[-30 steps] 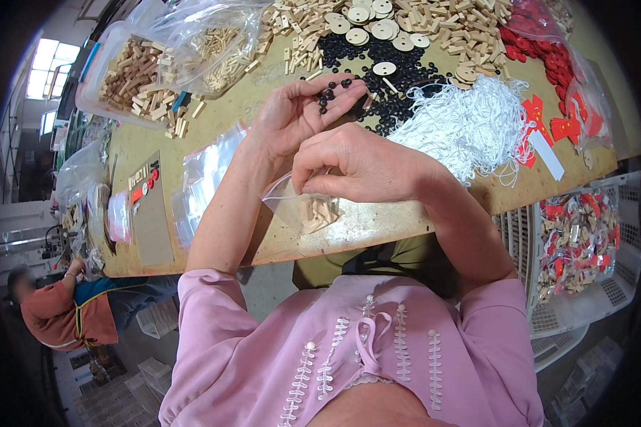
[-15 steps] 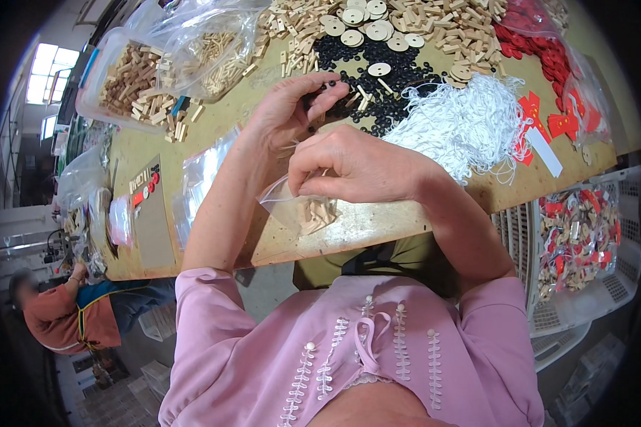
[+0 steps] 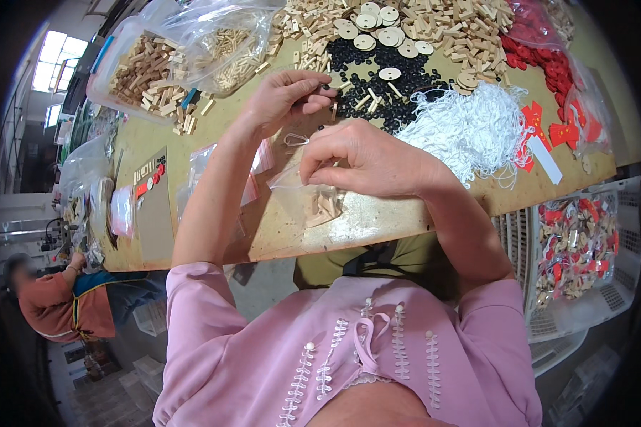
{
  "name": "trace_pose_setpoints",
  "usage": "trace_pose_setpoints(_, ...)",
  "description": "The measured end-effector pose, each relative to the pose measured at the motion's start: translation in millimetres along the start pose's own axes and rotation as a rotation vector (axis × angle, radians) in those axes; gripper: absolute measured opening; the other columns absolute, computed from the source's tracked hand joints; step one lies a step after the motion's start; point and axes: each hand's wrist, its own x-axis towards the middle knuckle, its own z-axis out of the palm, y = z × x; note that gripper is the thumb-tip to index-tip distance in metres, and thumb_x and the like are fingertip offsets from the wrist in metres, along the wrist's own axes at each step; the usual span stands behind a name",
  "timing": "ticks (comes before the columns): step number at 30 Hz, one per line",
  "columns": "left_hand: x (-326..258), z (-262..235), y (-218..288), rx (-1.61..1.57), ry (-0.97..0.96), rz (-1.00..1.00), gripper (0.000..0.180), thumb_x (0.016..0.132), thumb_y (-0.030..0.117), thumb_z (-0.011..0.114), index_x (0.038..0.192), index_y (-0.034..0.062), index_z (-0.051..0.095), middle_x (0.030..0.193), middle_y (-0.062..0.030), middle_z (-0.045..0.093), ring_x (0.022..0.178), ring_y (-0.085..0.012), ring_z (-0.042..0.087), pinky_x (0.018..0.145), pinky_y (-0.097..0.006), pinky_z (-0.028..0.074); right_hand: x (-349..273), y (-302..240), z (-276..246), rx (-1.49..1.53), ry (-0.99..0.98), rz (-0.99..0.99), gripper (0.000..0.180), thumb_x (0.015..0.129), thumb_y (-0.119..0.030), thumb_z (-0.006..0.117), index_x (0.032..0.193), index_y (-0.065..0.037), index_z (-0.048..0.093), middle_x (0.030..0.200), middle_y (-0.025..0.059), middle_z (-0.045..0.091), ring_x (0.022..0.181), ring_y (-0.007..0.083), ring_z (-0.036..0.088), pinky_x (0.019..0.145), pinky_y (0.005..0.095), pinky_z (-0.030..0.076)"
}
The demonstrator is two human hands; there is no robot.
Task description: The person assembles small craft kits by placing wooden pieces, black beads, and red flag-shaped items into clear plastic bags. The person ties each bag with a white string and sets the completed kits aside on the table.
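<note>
Clear plastic film forms the small bag (image 3: 292, 196) near the front edge of the table (image 3: 374, 222), with pale wooden pieces (image 3: 324, 207) gathered in its lower part. The right hand (image 3: 367, 160) pinches the bag near its mouth, thumb and fingertips drawn together, though the knuckles hide part of the contact. The left hand (image 3: 285, 99), fingers half curled just beside the heap of black beads (image 3: 414, 80), has thumb and fingertips closed around a black bead (image 3: 326, 86); whether more lie in the palm cannot be told.

The bag looks light, limp and slick, likely to fold shut or slide unless held by its lip, so the upper edge seems the right hold. The bead appears hard and smooth, apt to roll away, and is best pinched across its sides. The wooden pieces seem stiff and light; their corners could press into the film.
</note>
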Motion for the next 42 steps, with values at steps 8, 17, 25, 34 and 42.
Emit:
trace_pose_setpoints(8,-24,-27,4,-0.325,0.106,0.053,0.030,0.108,0.008,0.051,0.131,-0.0079,0.061,0.115,-0.0179,0.072,0.086,-0.0122,0.072,0.082,-0.024,0.063,1,-9,0,-0.052,0.083,-0.011,0.008,0.090,-0.005,0.067,0.095,-0.001,0.071,0.089,0.0088,0.069,0.084,0.0223,0.067,0.076,0.0338,0.053)
trace_pose_setpoints(17,-76,6,40,-1.008,-0.152,0.209,0.050,0.113,0.026,0.031,0.123,-0.0167,0.055,0.120,-0.0218,0.065,0.105,-0.0292,0.062,0.101,-0.041,0.056,1,-20,10,-0.447,0.400,0.001,0.007,0.091,-0.003,0.067,0.098,-0.001,0.067,0.099,0.0150,0.064,0.090,0.0335,0.065,0.079,0.0386,0.053)
trace_pose_setpoints(25,-94,46,35,-0.692,-0.015,0.502,0.052,0.111,0.035,0.039,0.129,-0.0087,0.061,0.118,-0.0148,0.068,0.104,-0.0214,0.063,0.096,-0.036,0.052,11,-62,38,-0.611,0.530,0.002,0.009,0.090,-0.001,0.064,0.098,0.000,0.068,0.101,0.0168,0.065,0.096,0.0361,0.066,0.084,0.0430,0.054)
trace_pose_setpoints(34,-109,70,33,-0.548,0.210,0.498,0.062,0.113,0.040,0.024,0.118,-0.0049,0.067,0.111,-0.0126,0.069,0.094,-0.0172,0.058,0.092,-0.034,0.047,12,-59,54,-0.567,0.549,0.033,0.007,0.089,0.000,0.066,0.096,0.001,0.069,0.104,0.0189,0.065,0.098,0.0378,0.066,0.086,0.0445,0.054)
trace_pose_setpoints(42,-109,72,30,-0.508,0.206,0.492,0.066,0.113,0.043,0.020,0.119,-0.0030,0.066,0.107,-0.0123,0.069,0.098,-0.0181,0.061,0.092,-0.034,0.046,7,-53,49,-0.504,0.536,0.026,0.009,0.088,0.001,0.069,0.096,0.001,0.070,0.104,0.0198,0.065,0.096,0.0393,0.067,0.085,0.0442,0.055)
